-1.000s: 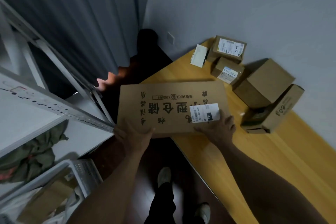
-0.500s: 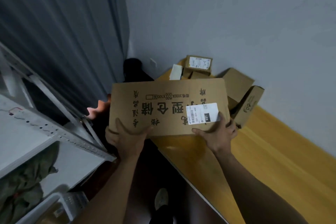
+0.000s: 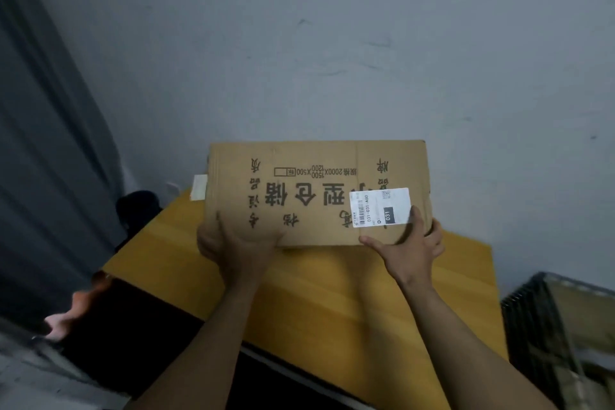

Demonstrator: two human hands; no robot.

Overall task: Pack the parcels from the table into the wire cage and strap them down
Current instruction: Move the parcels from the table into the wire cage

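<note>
The cardboard parcel is held over the yellow surface, printed face towards the camera. The left hand grips its near-left edge, thumb on top, the rest hidden beneath. The right hand grips the near-right corner, thumb beside the white label, fingers curled round the side.

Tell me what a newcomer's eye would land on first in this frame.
The large cardboard parcel, printed with big dark characters upside down to the camera, fills the middle of the view, gripped at its near edge by the left hand and the right hand. A white shipping label sits on its right part, beside the right thumb. Beneath is the yellow table, with the dark wire cage at lower right.
</note>
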